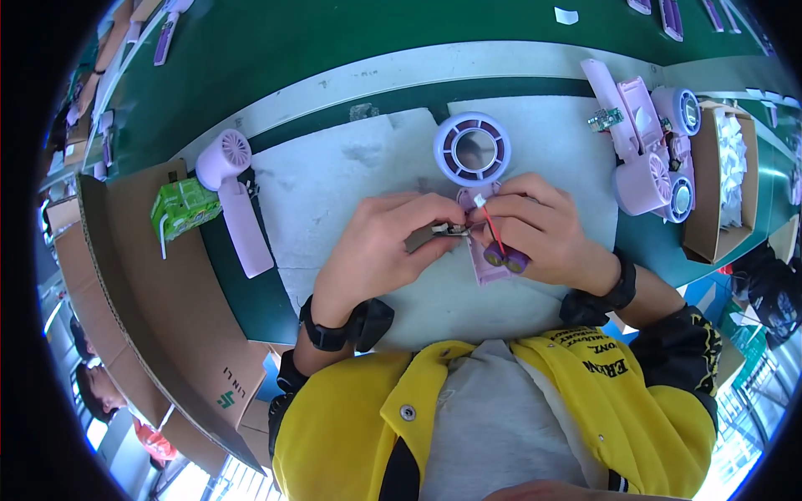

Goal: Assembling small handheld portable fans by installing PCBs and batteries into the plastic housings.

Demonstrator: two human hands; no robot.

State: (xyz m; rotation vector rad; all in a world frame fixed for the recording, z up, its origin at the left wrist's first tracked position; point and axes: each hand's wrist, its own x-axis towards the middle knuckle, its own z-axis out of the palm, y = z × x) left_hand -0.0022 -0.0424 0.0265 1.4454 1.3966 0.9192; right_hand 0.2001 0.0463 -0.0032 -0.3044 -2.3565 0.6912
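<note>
Pinched between the fingers of my left hand (384, 238) is a small circuit board (451, 229). Close beside it, my right hand (535, 230) is closed on a purple battery pack (506, 258) of two cells; a red wire (494, 227) runs up from it to a small white connector (479, 200). Both hands meet over the pink handle of a handheld fan (491, 271), which lies on the white sheet. Its round lilac head (472, 149) points away from me, and my fingers hide part of the handle. Whether board and wire are joined I cannot tell.
At left lie a pink fan (224, 159), a green drink carton (184, 207) with a straw and a cardboard box (159, 250). Several fan parts (647, 142) are piled at right, beside a box of white pieces (733, 167). A pale ledge (393, 71) crosses the far side.
</note>
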